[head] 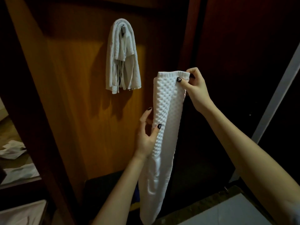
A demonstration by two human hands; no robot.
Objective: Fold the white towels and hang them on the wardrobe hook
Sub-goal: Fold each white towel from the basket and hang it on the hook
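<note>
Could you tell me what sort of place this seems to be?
Probably a bedroom or hotel room, at a wooden wardrobe. A metal hook on its panel already carries folded white towels, the hands hold another towel, and crumpled white linen lies on a surface at far left.

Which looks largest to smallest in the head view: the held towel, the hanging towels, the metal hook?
1. Held towel, pinched by the right hand and steadied by the left hand; being nearer the camera may exaggerate it.
2. Hanging towels.
3. Metal hook, clearly smallest.
</note>
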